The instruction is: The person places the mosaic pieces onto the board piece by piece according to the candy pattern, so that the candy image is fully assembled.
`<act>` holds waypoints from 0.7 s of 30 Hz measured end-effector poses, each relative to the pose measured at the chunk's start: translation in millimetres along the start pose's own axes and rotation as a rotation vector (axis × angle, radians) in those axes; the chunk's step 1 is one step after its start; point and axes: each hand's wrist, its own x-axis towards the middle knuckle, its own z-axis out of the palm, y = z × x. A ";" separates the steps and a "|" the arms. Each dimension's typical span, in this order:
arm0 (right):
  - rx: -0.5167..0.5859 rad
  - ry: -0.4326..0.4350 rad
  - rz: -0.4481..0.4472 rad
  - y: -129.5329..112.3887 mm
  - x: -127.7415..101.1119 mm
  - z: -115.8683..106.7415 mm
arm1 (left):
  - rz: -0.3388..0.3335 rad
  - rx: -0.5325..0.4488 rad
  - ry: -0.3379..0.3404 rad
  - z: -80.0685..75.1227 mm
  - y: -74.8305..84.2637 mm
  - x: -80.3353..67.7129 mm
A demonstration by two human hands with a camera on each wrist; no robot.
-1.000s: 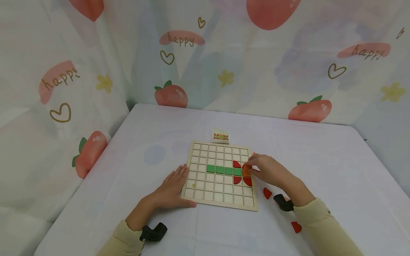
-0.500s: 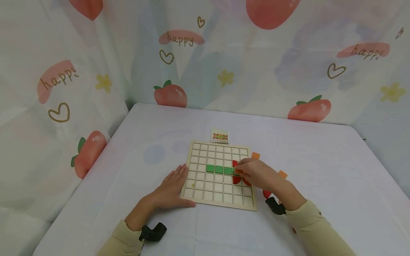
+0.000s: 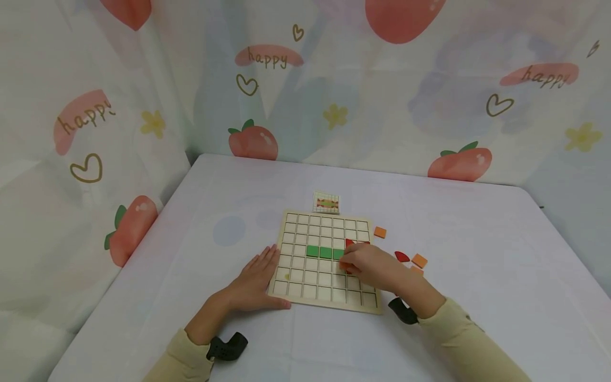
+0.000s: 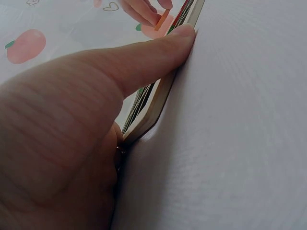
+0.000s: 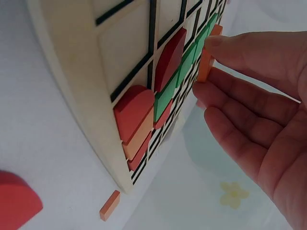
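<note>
Pinched between thumb and fingertips of the right hand (image 3: pixel 369 265) is an orange tile (image 5: pixel 205 67), held on edge just above the board (image 3: pixel 286 289), near the green row (image 3: pixel 325 252). The left hand (image 3: pixel 253 284) is laid flat, fingers straight, against the board's left edge, thumb pressed along the near edge (image 4: pixel 165 91); nothing is gripped by it. Risks, as judged: the tile is held tilted, so it could catch on a grid ridge and sit proud of its cell; seated pieces beside it could be nudged out by the fingertips, since the hand hangs close over them; the board could slide on the cloth (image 3: pixel 477 223) if the left hand's pressure were eased. Board contents: a green row of squares, red quarter-round pieces (image 5: pixel 170 57) at its right end, and one orange square (image 5: pixel 139 139) seated between red pieces; most cells are seen empty. Loose on the cloth to the right: orange squares (image 3: pixel 380 232) and a red piece (image 3: pixel 402 257). A small pattern card (image 3: pixel 326 202) lies beyond the board's far edge.
</note>
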 end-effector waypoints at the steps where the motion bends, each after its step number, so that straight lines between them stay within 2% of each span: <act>1: -0.007 0.000 -0.003 -0.9 0.6 0.4 | 0.000 0.001 0.000 0.1 -0.2 0.1; 16: -0.001 -0.045 0.011 -5.6 3.8 3.1 | 0.009 -0.013 0.002 1.9 -1.6 0.9; 21: -0.039 -0.053 -0.013 -5.8 5.0 6.6 | 0.008 -0.013 0.006 2.0 -1.6 0.5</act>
